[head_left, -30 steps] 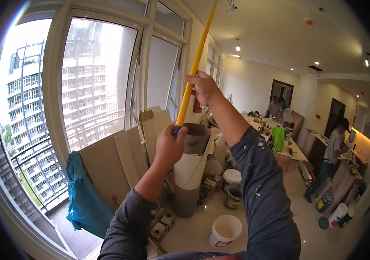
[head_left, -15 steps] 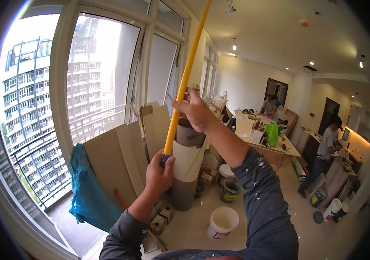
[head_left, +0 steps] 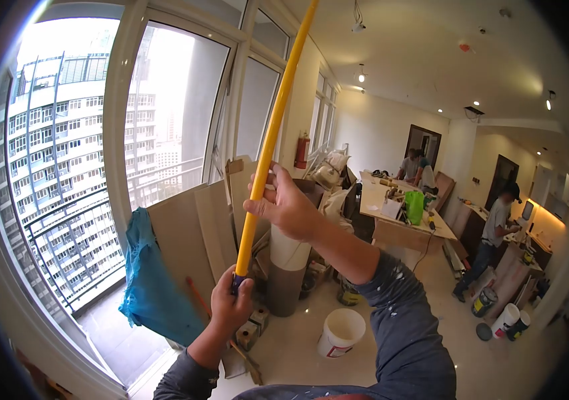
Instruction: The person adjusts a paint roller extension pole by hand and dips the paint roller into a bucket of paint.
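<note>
A long yellow pole (head_left: pixel 268 150) slants up through the middle of the head view, and its top runs out of the frame. My left hand (head_left: pixel 232 305) is wrapped round the pole's dark lower end. Higher up, my right hand (head_left: pixel 286 203) holds the shaft between the thumb and curled fingers. Just behind the hands stands a tall cylinder (head_left: pixel 286 283), white above and grey below. On the floor below my right forearm is a white bucket (head_left: pixel 340 337).
At left, a blue cloth (head_left: pixel 151 280) hangs over boards (head_left: pixel 181 233) leaning by the open windows. Bags, buckets and a dark paint can (head_left: pixel 484 302) stand about. A worktable (head_left: pixel 391 217) carries tools and a green bag (head_left: pixel 414 208). Co-workers (head_left: pixel 496 230) are at the back and right.
Both hands and the pole have moved lower and slightly left in view. My right hand has come down closer to my left. The camera view has shifted a little.
</note>
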The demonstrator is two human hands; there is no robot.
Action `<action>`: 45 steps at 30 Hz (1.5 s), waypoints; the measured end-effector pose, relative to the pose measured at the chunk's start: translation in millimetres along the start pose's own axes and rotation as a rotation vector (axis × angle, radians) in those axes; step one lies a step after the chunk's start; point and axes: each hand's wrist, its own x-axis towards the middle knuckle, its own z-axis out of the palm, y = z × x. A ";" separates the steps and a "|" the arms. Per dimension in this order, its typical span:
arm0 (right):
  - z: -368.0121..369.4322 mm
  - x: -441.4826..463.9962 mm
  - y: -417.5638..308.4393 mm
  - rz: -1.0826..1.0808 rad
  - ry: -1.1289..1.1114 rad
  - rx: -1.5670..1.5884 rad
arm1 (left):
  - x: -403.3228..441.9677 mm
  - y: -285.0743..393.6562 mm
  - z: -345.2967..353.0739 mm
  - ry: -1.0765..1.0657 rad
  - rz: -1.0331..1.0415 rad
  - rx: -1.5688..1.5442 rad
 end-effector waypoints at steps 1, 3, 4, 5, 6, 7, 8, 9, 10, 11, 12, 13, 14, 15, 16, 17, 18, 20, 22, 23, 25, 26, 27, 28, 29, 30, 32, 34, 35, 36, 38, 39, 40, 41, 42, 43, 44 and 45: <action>7.9 -5.1 -4.1 -0.004 -0.012 -0.006 | -7.4 1.1 -7.7 0.004 0.003 0.012; 20.6 -13.4 -10.4 0.019 -0.030 -0.015 | -19.7 6.2 -22.2 0.001 -0.005 0.016; 25.4 -16.4 -13.7 0.031 -0.038 -0.020 | -26.2 10.6 -29.1 -0.006 -0.018 0.007; 30.2 -19.0 -18.9 0.058 -0.053 -0.011 | -32.2 13.4 -35.0 -0.015 -0.032 -0.001; 35.5 -22.2 -25.1 0.086 -0.067 -0.002 | -38.8 13.6 -40.4 -0.013 -0.047 -0.020; 39.8 -24.3 -30.5 0.113 -0.082 0.006 | -44.4 12.8 -45.1 -0.010 -0.061 -0.038; 43.1 -25.5 -35.3 0.091 -0.073 -0.014 | -47.8 15.1 -48.6 -0.008 -0.075 -0.055; 46.6 -26.0 -40.0 0.070 -0.063 -0.033 | -48.0 20.2 -52.0 -0.008 -0.061 -0.040; 48.8 -25.1 -42.8 0.050 -0.056 -0.051 | -43.9 28.2 -55.0 -0.007 -0.047 -0.026; 47.1 -19.8 -43.6 0.044 -0.046 -0.022 | -38.2 35.3 -56.2 -0.004 -0.034 -0.013; 42.1 -10.8 -43.9 0.038 -0.035 0.006 | -31.9 40.8 -55.9 -0.011 -0.033 -0.003; 37.1 -2.3 -44.9 0.028 -0.024 0.034 | -24.0 46.2 -54.5 -0.017 -0.029 0.008; 33.1 4.3 -46.5 0.047 -0.011 0.047 | -15.2 50.4 -53.0 -0.024 -0.023 0.019; 29.0 10.1 -47.9 0.065 0.004 0.061 | -6.6 53.0 -51.7 -0.023 -0.006 0.044; 24.8 16.4 -48.0 0.084 0.019 0.074 | 1.5 54.6 -49.8 -0.022 0.010 0.069; 20.3 22.8 -46.0 0.081 0.030 0.088 | 9.3 55.9 -47.2 -0.021 0.024 0.094; 14.8 30.0 -42.9 0.078 0.041 0.102 | 17.9 57.7 -43.7 -0.026 0.004 0.079; 1.6 46.3 -37.8 0.069 0.058 0.113 | 36.9 60.7 -36.0 -0.039 -0.035 0.051; -15.7 61.9 -33.8 0.059 0.073 0.109 | 58.5 56.2 -25.4 -0.029 -0.007 0.070; -24.0 68.3 -32.6 0.068 0.077 0.116 | 69.0 53.1 -19.4 -0.024 0.005 0.080; -40.7 80.8 -30.0 0.086 0.083 0.128 | 89.4 50.7 -6.0 -0.017 0.026 0.094; -49.3 87.9 -24.9 0.082 0.096 0.125 | 99.9 49.3 1.1 -0.012 0.037 0.101; -58.7 96.3 -17.5 0.076 0.107 0.123 | 110.5 47.3 8.0 -0.015 0.039 0.114; -67.7 104.4 -12.1 0.070 0.119 0.120 | 121.3 45.7 14.6 -0.019 0.042 0.128; -76.3 111.6 -8.9 0.071 0.121 0.122 | 131.7 45.2 21.2 -0.024 0.045 0.142; -84.9 118.7 -5.8 0.074 0.124 0.124 | 141.6 47.1 27.2 -0.031 0.032 0.142; -102.3 131.1 1.7 0.075 0.136 0.130 | 159.6 51.9 39.6 -0.044 0.002 0.137; -119.0 144.5 10.2 0.069 0.150 0.142 | 179.3 45.4 54.7 -0.025 0.049 0.158; -127.5 151.3 14.7 0.073 0.156 0.144 | 188.8 41.7 62.2 -0.016 0.072 0.170; -136.3 157.4 19.5 0.077 0.162 0.148 | 197.7 38.9 69.4 -0.016 0.065 0.180; -152.4 169.9 29.5 0.070 0.183 0.157 | 215.3 34.4 83.5 -0.017 0.053 0.202; -159.8 175.8 35.1 0.060 0.197 0.164 | 223.9 31.5 91.0 -0.018 0.046 0.196; -166.9 181.8 40.4 0.050 0.212 0.170 | 232.7 28.3 98.5 -0.019 0.039 0.191; -175.0 188.1 46.2 0.046 0.220 0.180 | 241.0 24.8 105.8 -0.020 0.031 0.185; -183.2 194.1 51.7 0.042 0.227 0.189 | 249.0 20.5 112.8 -0.018 0.038 0.188; -191.0 199.0 56.8 0.038 0.236 0.199 | 256.1 16.4 119.4 -0.018 0.045 0.191; -199.2 204.2 62.3 0.027 0.226 0.213 | 263.0 13.1 125.6 -0.018 0.053 0.194; -207.5 208.9 67.1 0.017 0.217 0.226 | 269.1 11.5 131.6 -0.020 0.056 0.192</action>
